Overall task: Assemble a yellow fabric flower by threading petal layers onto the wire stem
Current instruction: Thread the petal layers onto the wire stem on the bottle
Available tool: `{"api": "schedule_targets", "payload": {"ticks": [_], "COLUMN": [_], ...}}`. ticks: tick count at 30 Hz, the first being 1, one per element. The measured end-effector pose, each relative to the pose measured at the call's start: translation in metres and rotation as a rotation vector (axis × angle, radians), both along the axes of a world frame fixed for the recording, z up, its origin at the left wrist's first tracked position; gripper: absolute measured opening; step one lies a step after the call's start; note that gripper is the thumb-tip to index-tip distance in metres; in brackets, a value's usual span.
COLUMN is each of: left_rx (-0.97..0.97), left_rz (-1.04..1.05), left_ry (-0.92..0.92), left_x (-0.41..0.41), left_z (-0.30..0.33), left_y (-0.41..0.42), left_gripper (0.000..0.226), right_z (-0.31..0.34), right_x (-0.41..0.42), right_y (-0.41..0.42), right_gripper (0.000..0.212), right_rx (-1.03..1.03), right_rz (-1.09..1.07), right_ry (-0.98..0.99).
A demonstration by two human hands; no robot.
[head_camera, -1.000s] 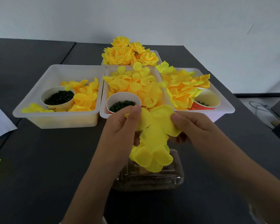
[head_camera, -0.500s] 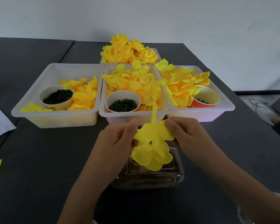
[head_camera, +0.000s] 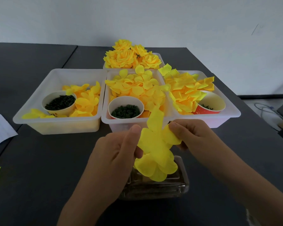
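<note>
Yellow petals pinched between both hands

Head view: I have my left hand (head_camera: 119, 154) and right hand (head_camera: 193, 136) each pinching the petal layers (head_camera: 155, 149), spreading them, I judge, for threading. I cannot see the wire stem. They hang above a clear box (head_camera: 153, 186); petal tubs (head_camera: 55, 126) sit just behind.

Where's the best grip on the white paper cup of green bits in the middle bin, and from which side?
Grip the paper cup by its round rim, coming straight down from above. It stands upright with its mouth open, tucked in the near corner of the middle bin: bin walls block the near and left sides, loose petals crowd the back. A rim pinch looks safer than wrapping its body.
</note>
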State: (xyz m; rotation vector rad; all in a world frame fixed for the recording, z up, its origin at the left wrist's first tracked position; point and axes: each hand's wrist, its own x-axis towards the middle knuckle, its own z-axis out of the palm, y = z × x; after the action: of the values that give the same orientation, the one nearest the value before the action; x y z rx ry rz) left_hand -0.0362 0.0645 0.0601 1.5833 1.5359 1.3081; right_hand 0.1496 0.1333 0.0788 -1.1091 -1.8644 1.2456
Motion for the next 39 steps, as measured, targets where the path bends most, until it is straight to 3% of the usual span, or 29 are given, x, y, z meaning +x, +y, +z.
{"api": "schedule_targets", "payload": {"ticks": [3,9,12,28,39], "left_rx": [0.053,0.056,0.023,-0.082,-0.065], "left_rz": [0.028,0.071,0.047,-0.032,-0.007], "left_ry": [0.127,0.088,0.080,0.117,0.037], "left_x": [-0.001,-0.001,-0.001,-0.006,-0.002], "left_z": [0.000,-0.003,-0.006,-0.011,-0.009], "left_y": [0.002,0.006,0.007,0.011,0.012], "left_gripper": [0.047,0.039,0.047,0.039,0.039], "right_z": [0.006,0.011,0.008,-0.011,-0.012], "right_x": [0.001,0.003,0.003,0.012,0.014], "right_y": [0.000,-0.003,-0.003,-0.004,-0.002], "right_gripper": [0.040,0.053,0.047,0.035,0.037], "right_rx": [-0.038,-0.168,-0.258,-0.134,-0.131], "right_rz": [0.016,-0.046,-0.075,-0.058,-0.132], "right_ry": [-0.005,0.057,0.092,0.003,0.023]}}
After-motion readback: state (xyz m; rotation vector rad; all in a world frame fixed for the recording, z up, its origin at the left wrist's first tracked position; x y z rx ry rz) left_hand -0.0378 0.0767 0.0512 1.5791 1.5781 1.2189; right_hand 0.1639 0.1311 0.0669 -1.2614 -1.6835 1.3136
